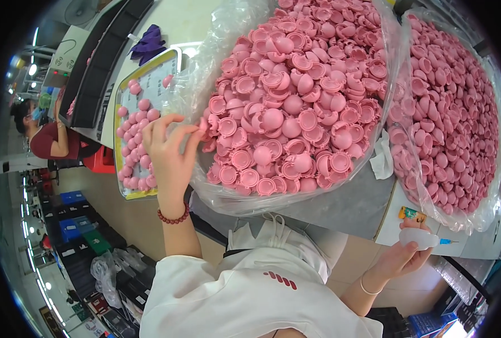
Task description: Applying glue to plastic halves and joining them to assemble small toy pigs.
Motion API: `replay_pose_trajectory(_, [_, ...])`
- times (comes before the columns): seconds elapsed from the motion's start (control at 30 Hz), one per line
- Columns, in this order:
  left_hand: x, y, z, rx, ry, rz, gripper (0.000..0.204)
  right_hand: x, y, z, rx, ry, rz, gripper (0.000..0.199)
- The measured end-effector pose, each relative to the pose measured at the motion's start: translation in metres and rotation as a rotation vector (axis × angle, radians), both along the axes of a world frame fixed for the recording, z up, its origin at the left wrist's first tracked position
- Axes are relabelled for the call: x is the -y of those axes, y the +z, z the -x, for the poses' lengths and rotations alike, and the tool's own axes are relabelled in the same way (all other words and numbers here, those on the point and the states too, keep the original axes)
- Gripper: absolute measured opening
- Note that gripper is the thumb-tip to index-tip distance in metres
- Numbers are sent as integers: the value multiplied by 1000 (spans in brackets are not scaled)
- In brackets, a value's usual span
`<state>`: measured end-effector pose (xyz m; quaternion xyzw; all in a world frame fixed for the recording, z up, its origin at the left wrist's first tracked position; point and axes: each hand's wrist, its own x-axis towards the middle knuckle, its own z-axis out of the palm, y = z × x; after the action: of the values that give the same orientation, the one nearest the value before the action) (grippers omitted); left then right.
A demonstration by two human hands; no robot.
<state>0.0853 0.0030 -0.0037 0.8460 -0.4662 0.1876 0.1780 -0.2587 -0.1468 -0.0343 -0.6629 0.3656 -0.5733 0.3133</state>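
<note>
My left hand [170, 152] is at the left edge of a heap of pink plastic half-shells [284, 121] in a clear plastic bag. Its thumb and forefinger pinch a small pink half-shell [204, 127], partly covered by the fingertips. Low on the right, my right hand [403, 258] is wrapped round a whitish squeeze bottle [418, 239]. The bottle's thin blue needle tip [447, 241] points right. Beside my left hand lies a yellow-rimmed tray [117, 163] holding several joined pink balls [132, 135].
A second bag of pink half-shells [450, 112] stands on the right. Between the bags lies a crumpled white tissue [381, 156]; a small green-and-orange bottle [411, 214] is near my right hand. Beyond the tray are a purple cloth [149, 44] and a black conveyor [101, 67]. A person [50, 132] sits far left.
</note>
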Motion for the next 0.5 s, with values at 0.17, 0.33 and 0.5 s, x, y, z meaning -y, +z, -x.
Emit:
replay_pose_trajectory(0.17, [10,0,28,-273,-166,315,11,-7,5,6,120,-9,-142,44])
replay_pose_trajectory(0.33, [42,5,121,-1759,-794,405,33,-26,34,-35,267,449,-362,35])
replay_pose_trajectory(0.5, [67,-13,151,-1757,-937,148,45,-21,37,-47,103,549,-289,41])
